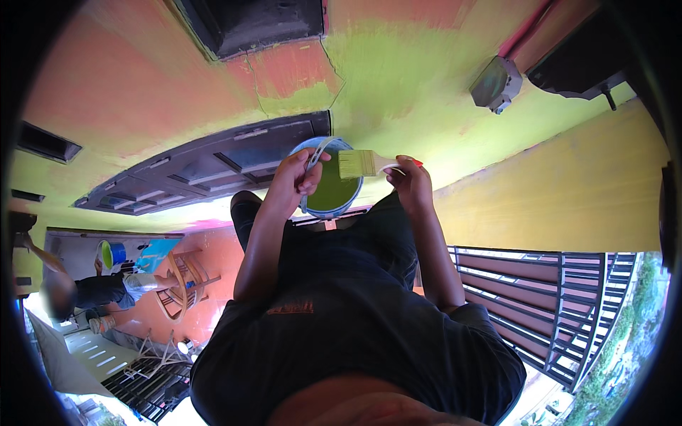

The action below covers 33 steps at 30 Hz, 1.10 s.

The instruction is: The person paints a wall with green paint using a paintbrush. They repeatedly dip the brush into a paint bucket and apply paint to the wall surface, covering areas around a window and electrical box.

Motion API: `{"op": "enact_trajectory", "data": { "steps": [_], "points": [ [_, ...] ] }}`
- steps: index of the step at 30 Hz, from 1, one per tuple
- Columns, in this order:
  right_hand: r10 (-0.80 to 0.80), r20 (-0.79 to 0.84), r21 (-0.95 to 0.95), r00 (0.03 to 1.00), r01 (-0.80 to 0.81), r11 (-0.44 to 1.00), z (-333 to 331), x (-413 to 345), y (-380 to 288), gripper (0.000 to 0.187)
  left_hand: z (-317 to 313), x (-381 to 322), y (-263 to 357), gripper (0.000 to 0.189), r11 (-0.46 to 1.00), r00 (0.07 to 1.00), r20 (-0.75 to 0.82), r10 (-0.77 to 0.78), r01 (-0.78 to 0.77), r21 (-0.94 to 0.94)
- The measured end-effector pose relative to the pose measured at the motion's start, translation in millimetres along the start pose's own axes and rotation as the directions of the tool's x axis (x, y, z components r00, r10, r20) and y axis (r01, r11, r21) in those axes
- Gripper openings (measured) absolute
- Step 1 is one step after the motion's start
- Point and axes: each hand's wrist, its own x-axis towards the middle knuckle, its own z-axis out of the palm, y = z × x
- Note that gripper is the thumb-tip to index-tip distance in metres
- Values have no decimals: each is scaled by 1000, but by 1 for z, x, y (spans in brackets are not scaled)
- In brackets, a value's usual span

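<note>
My left hand (300, 178) grips the pale strap handle (321, 149) of a blue bucket (306, 144). Yellow-green paint (330, 196) fills the lower part of the bucket. In my right hand (410, 178) is a flat paintbrush (367, 163), held by the end of its light handle, which has a red tip. The bristles are coated with yellow-green paint and lie level over the bucket's opening. Whether they touch the bucket's rim I cannot tell. My legs are partly visible behind and beside the bucket.
Before me a wall (389, 80) bears yellow-green paint over orange-pink, around a dark panelled door (234, 165). A wall lamp (496, 84) juts out at right, above a dark metal railing (533, 303). At left another person (101, 290) stands on a wooden chair (186, 285) near another paint bucket (113, 254).
</note>
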Motion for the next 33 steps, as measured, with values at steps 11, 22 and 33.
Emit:
{"op": "enact_trajectory", "data": {
  "steps": [11, 22, 33],
  "points": [
    [-744, 368, 97, 558, 773, 627, 98, -83, -253, 23, -26, 9, 0, 42, 999, 994, 98, -50, 50, 2],
    [-703, 354, 44, -616, 762, -646, 283, -223, -609, 22, -34, 11, 4, 44, 993, 983, 171, -71, 55, 100],
    [-405, 639, -233, -654, 337, -912, 366, -257, -780, 22, -28, 12, -2, 42, 997, 973, 223, -68, 57, 56]
  ]
}}
